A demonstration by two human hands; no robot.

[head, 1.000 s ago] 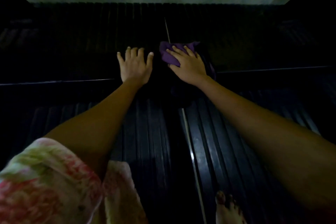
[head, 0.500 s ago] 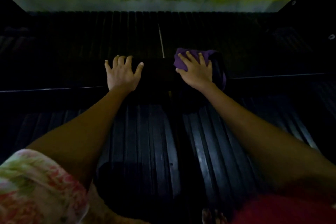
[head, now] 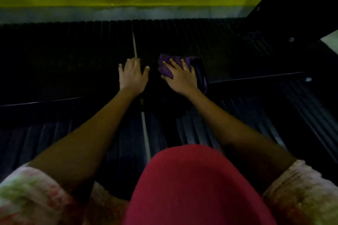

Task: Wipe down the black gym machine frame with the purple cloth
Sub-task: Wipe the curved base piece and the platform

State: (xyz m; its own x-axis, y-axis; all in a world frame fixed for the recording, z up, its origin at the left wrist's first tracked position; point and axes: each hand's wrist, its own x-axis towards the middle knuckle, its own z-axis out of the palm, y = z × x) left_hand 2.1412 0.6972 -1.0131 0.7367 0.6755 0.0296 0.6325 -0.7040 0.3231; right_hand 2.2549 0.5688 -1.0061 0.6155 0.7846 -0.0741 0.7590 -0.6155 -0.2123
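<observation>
Left hand [head: 133, 76]: fingers spread flat on the black frame [head: 256, 77], just left of its middle, holding nothing; best used as a brace, with steady weight kept there while the other hand works.
Cloth [head: 165, 68]: purple, bunched on the frame just right of the left hand; part of it hangs over the near edge.
Right hand [head: 181, 77]: fingers straight and splayed, pressing the cloth down, not pinching it; judged mid-wipe.
Doing it well: keep the palm flat for even pressure; stroke along the bar toward its right end; overlap the passes; gather the hanging part under the palm so it does not drag.
Light: dim; dirt on the frame cannot be made out.
</observation>
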